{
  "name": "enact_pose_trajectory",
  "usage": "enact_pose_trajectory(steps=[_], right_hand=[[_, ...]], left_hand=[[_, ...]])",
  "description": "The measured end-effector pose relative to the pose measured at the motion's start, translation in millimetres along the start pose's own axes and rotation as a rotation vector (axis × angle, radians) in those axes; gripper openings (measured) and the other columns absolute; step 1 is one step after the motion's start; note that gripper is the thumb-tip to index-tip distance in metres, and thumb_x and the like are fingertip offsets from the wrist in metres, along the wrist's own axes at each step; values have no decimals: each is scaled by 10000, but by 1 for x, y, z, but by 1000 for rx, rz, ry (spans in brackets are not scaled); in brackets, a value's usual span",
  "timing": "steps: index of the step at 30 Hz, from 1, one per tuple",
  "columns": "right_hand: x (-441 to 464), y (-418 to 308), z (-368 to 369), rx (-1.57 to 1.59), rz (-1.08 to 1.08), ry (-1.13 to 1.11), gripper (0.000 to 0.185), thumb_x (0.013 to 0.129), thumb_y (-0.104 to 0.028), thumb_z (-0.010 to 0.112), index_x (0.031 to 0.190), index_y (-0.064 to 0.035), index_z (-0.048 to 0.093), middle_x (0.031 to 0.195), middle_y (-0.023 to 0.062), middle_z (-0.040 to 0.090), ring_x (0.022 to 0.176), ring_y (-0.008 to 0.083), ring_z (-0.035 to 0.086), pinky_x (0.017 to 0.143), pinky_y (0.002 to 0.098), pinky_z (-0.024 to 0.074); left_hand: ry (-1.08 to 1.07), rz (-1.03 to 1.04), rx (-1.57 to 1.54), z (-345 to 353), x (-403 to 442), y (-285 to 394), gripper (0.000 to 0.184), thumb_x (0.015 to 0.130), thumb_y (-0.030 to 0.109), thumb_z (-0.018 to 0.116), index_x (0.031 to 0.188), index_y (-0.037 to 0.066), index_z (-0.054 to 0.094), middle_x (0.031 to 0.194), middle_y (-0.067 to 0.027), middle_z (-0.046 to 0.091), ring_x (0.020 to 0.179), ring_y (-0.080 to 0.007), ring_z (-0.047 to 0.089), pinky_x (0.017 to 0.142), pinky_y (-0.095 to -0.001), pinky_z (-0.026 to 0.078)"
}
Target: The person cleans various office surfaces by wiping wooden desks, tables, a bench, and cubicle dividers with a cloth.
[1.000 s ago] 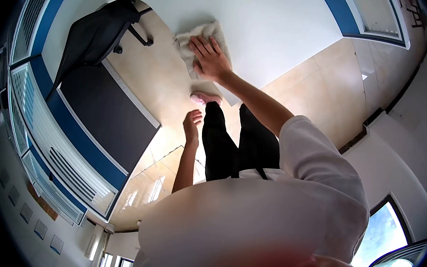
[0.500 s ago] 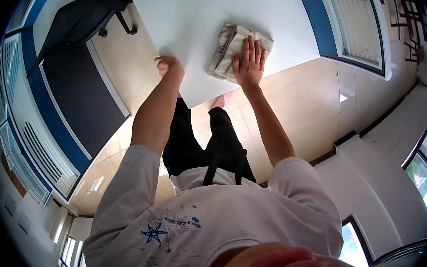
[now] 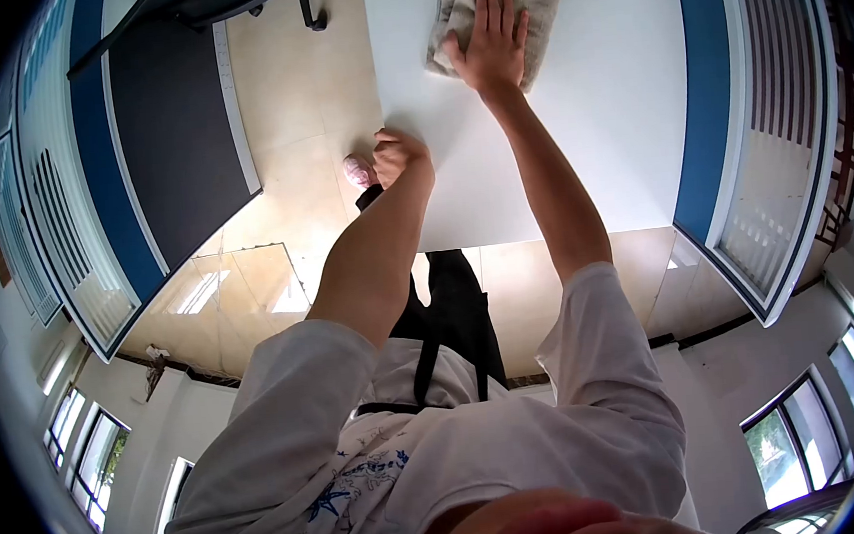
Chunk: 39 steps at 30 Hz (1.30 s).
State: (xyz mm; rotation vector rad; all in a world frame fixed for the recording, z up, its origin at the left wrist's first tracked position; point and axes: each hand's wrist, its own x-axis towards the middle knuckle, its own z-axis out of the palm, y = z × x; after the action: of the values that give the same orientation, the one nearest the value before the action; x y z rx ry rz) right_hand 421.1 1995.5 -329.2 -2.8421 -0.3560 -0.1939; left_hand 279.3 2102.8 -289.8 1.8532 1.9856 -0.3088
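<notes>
A folded grey-beige cloth [image 3: 541,32] lies on the white tabletop [image 3: 580,175], toward the far part of the view. My right hand [image 3: 492,49] presses flat on the cloth, with fingers stretched out and the thumb apart. My left hand [image 3: 401,156] is at the tabletop's left edge, its fingers curled round that edge. The undersides of those fingers are hidden.
A black chair [image 3: 226,4] stands at the upper left, beside a dark desk surface [image 3: 181,136] with a blue border. On the right, a blue panel [image 3: 701,75] and a louvred partition [image 3: 772,119] border the table. Tiled floor [image 3: 278,98] lies between the desks.
My right hand and the cloth have moved farther forward on the tabletop. My left hand has shifted along the left edge, still curled. The view has turned and moved over the table.
</notes>
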Motion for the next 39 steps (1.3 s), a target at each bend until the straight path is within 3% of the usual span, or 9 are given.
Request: enact_pose_trajectory(steps=[7,10,13,14,18,23,30,34,39], right_hand=[[55,-18,14,35,27,150,867,913,-594,509,1588,-75,342,1625,153,351,1509,375,295,1260,627,162],[34,-24,7,-63,18,93,861,906,-592,528,1568,-66,364,1611,153,363,1493,373,314,1245,633,190],[-29,-26,-9,64,-35,115,798,898,-540,566,1525,-59,453,1620,165,389,1487,394,358,1229,654,218],[-58,-26,-20,110,-20,82,785,896,-532,567,1526,-75,464,1629,154,385,1498,387,350,1232,646,223],[-205,-22,-79,150,173,-93,792,925,-524,570,1585,-113,415,1675,107,349,1549,348,307,1262,596,201],[-317,-1,-129,30,394,-239,845,973,-576,570,1623,-82,353,1690,153,325,1569,388,260,1269,581,172],[-239,40,-102,-111,406,-183,881,981,-587,508,1655,-80,257,1727,139,233,1600,366,165,1288,556,91],[-119,73,-70,-121,372,-46,871,1007,-660,389,1654,-90,264,1717,142,254,1590,372,188,1281,563,106],[38,98,-18,-107,205,96,859,997,-637,443,1630,-74,307,1705,154,270,1575,384,218,1272,583,143]], left_hand=[[163,71,63,22,13,-11,641,1023,381,300,704,47,745,818,-189,757,777,-400,733,750,-479,572],[174,118,-49,37,26,-21,578,1019,384,303,880,61,762,828,-187,755,780,-412,728,746,-506,565],[224,234,-183,55,39,-34,428,1006,345,362,1234,88,617,1118,-194,737,1007,-403,700,869,-522,532],[220,228,-211,52,37,-33,420,997,338,385,1206,58,619,1206,-217,696,1075,-402,675,923,-521,510],[218,270,-71,59,44,-36,496,1003,361,318,1031,51,705,936,-214,745,908,-423,705,823,-523,538],[60,158,32,23,19,-20,671,1028,415,232,912,51,784,944,-215,768,879,-410,742,823,-501,578],[-73,162,66,16,22,-19,600,1047,408,282,930,59,756,931,-205,763,887,-408,737,810,-495,579],[-60,112,81,12,16,-13,593,1067,404,230,1013,73,718,982,-194,757,909,-412,719,784,-513,558],[-63,131,42,0,8,-9,596,1072,403,235,972,74,721,949,-183,752,896,-415,704,782,-524,550]])
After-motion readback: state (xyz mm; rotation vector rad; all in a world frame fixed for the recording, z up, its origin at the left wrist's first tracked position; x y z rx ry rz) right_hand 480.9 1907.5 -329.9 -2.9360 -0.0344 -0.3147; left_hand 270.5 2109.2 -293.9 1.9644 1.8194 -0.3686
